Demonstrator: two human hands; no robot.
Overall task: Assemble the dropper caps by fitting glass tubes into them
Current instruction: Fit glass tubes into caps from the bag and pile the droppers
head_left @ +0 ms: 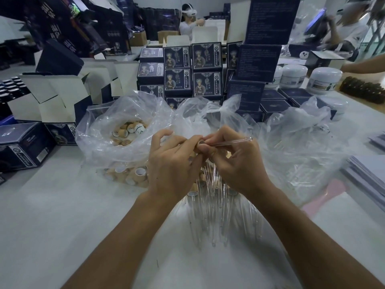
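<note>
Now the left hand (174, 161) pinches a tan cap (201, 145) at its fingertips, open end toward the right hand (235, 161). That hand grips a glass tube (231, 142), its near end at the cap's mouth. Below both hands lie loose tubes (210, 209); a bag (125, 130) of caps sits left.

left hand (173, 161): mine, bare, no ring or glove
right hand (233, 161): bare too
forearms: no sleeves, seemingly no watch

Caps (129, 130) in bag (100, 142) (left); boxes (191, 69) behind.
</note>
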